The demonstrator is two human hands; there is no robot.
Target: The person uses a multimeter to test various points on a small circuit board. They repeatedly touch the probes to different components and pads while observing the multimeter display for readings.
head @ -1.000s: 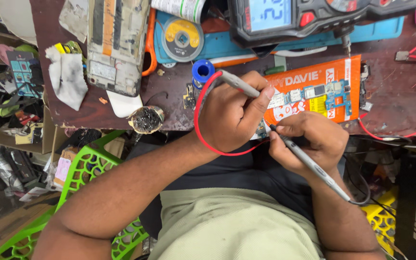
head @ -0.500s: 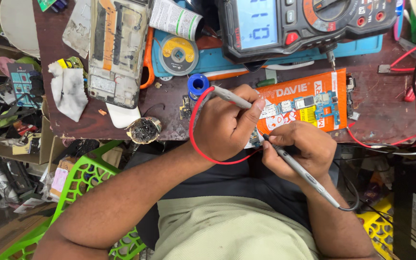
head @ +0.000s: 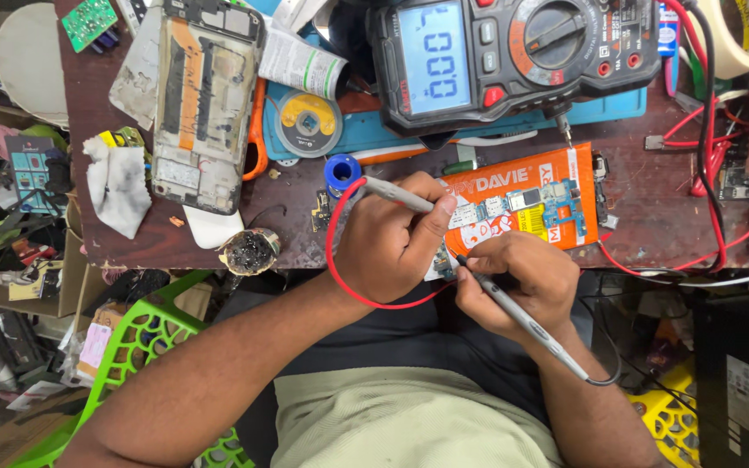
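Note:
My left hand (head: 392, 238) is closed around a grey test probe (head: 396, 195) that trails a red wire (head: 344, 277). In my right hand (head: 522, 282) is a second grey probe (head: 522, 316) with a black wire; its tip touches the lower left end of a phone circuit board (head: 530, 204). The board lies on an orange box (head: 578, 221) at the desk's near edge. Both hands meet over the board's left end, and the left probe's tip is hidden. A black multimeter (head: 513, 56) with a lit blue screen sits just behind.
An opened phone frame (head: 205, 104), a solder spool (head: 308, 124), a small blue reel (head: 340, 172), a white cloth (head: 119, 186) and a sooty tip-cleaner pot (head: 249, 251) lie on the left. Red and black cables (head: 708, 130) run on the right. A green plastic basket (head: 145, 338) stands below the desk.
The view has tilted, so the desk sits lower in frame and the whole multimeter shows. Both hands stay on the board's left end with their probes, shifting only slightly.

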